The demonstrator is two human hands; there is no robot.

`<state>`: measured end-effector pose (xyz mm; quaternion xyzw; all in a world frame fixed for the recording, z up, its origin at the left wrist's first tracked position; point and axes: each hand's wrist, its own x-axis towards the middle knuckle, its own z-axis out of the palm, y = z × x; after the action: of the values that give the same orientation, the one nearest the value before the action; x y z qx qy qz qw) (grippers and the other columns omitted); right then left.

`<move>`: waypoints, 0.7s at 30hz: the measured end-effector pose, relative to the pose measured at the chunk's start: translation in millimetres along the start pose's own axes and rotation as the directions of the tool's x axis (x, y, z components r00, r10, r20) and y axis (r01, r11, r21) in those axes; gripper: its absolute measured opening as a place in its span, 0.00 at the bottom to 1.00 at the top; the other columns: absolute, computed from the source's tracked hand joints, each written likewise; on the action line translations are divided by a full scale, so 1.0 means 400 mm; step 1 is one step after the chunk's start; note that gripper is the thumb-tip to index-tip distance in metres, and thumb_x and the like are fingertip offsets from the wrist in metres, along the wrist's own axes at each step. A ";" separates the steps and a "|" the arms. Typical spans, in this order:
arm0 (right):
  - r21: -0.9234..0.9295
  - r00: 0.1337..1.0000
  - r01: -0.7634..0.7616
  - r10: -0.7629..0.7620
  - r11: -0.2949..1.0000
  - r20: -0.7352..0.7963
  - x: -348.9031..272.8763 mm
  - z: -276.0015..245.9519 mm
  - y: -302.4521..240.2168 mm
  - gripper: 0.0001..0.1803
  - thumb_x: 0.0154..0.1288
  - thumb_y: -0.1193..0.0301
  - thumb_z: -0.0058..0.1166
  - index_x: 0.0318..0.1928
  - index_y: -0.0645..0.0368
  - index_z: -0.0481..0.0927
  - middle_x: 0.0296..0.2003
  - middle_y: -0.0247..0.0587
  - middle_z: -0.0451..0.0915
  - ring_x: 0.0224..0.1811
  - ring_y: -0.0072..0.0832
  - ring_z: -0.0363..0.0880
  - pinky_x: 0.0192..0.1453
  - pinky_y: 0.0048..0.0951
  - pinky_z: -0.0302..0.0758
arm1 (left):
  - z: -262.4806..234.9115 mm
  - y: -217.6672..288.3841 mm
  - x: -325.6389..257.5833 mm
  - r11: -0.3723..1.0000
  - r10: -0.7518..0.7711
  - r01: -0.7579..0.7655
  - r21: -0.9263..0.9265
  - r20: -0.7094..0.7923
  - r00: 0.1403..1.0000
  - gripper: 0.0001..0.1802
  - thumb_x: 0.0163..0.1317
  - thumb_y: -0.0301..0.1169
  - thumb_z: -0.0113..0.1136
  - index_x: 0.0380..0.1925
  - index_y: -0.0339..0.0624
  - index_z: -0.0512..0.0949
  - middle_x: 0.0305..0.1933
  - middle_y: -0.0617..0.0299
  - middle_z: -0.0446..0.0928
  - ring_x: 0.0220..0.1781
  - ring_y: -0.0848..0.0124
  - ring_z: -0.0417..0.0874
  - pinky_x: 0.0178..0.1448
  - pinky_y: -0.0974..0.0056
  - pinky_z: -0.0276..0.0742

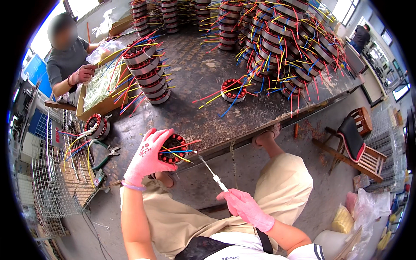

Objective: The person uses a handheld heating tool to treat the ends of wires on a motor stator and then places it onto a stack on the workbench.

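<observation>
My left hand (pixel 149 156), in a pink glove, grips a motor stator (pixel 175 142) at the table's front edge. Red, blue and yellow wires stick out from it to the right. My right hand (pixel 246 208), also gloved in pink, is closed round the lower end of a slim tool with a white body and thin metal shaft (pixel 211 170). The shaft's tip lies close to the wire ends; whether it touches them I cannot tell. Left of my left hand lie green-handled pliers (pixel 104 157) and another stator (pixel 97 126) with wires.
A stack of stators (pixel 149 76) stands at left, beside a wooden box (pixel 93 104) of pale strips. A co-worker (pixel 67 56) sits there. One stator (pixel 233 91) lies mid-table before a large pile (pixel 281 43). A wire rack (pixel 56 164) is at left, a chair (pixel 353 138) at right.
</observation>
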<state>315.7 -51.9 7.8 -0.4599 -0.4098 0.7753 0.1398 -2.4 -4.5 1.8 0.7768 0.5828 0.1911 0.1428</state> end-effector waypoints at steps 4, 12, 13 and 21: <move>-0.019 1.000 -0.025 0.025 1.000 -0.018 0.000 0.000 0.000 0.18 0.74 0.60 0.42 0.46 0.61 0.79 0.17 0.24 0.63 0.17 0.12 0.59 0.21 0.19 0.55 | 0.002 -0.004 -0.001 1.000 0.000 0.000 -0.003 -0.004 1.000 0.55 0.27 0.39 0.78 0.63 0.41 0.66 0.60 0.53 0.72 0.66 0.55 0.68 0.77 0.50 0.51; 0.010 1.000 0.003 -0.003 1.000 -0.012 0.010 -0.003 0.024 0.21 0.74 0.56 0.44 0.48 0.63 0.78 0.15 0.24 0.64 0.15 0.10 0.55 0.19 0.17 0.51 | 0.002 -0.003 -0.001 1.000 -0.009 0.009 -0.006 0.005 1.000 0.55 0.27 0.39 0.78 0.63 0.41 0.66 0.61 0.54 0.72 0.67 0.53 0.66 0.77 0.50 0.51; 0.008 1.000 0.003 -0.003 1.000 -0.006 0.011 -0.003 0.024 0.20 0.74 0.57 0.44 0.48 0.63 0.78 0.16 0.24 0.64 0.16 0.11 0.56 0.20 0.18 0.53 | 0.002 -0.003 -0.002 1.000 -0.013 0.013 -0.004 0.007 1.000 0.55 0.27 0.39 0.78 0.63 0.41 0.66 0.61 0.54 0.71 0.67 0.53 0.66 0.77 0.50 0.50; 0.038 1.000 0.005 -0.005 0.999 -0.001 0.003 -0.003 0.016 0.18 0.75 0.61 0.42 0.47 0.63 0.78 0.17 0.24 0.63 0.18 0.12 0.59 0.22 0.19 0.55 | 0.002 0.001 -0.001 1.000 -0.010 0.010 -0.002 -0.003 1.000 0.54 0.28 0.38 0.78 0.62 0.41 0.66 0.60 0.53 0.71 0.65 0.54 0.68 0.76 0.48 0.52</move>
<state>317.1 -54.4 1.8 -0.4565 -0.3960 0.7823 0.1508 -2.1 -5.1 1.2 0.7733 0.5868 0.1921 0.1439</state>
